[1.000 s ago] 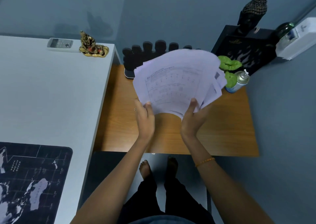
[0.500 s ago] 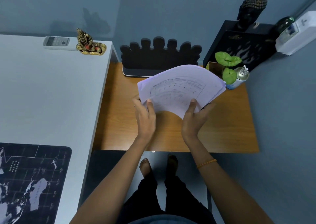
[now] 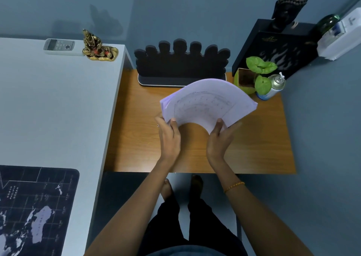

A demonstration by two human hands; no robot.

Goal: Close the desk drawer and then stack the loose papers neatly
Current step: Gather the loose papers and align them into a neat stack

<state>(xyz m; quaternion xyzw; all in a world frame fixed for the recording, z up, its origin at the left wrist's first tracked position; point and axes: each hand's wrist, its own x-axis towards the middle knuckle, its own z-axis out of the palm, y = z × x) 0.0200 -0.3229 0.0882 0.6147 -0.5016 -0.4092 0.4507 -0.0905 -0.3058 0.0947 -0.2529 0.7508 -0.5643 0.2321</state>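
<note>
Your left hand [image 3: 169, 138] and right hand [image 3: 219, 140] both grip the papers [image 3: 208, 103] at their near edge, thumbs on top and fingers curled underneath, so each hand is closed on the bundle. The papers arch upward in a bowed fan above the middle of the wooden table [image 3: 136, 138], lifted clear of the surface; the top sheet carries a faint printed grid or table, but its writing is too small to read. Along the far edge of the wooden table stands a black foam rack [image 3: 181, 60], and at the far right corner sit a potted plant [image 3: 254, 76] and, just beside it, a spray can [image 3: 273, 85] whose label cannot be read. Behind them a black box [image 3: 277, 46] bears a small gold logo, unreadable, with a dark bust [image 3: 291, 3] on top. On the white desk [image 3: 48, 103] to your left, a remote [image 3: 58, 45] and a brass figurine [image 3: 97, 47] lie at the far edge, and the map mat [image 3: 33, 207] at the near edge reads "NORTH PACIFIC OCEAN". No drawer can be made out.
</note>
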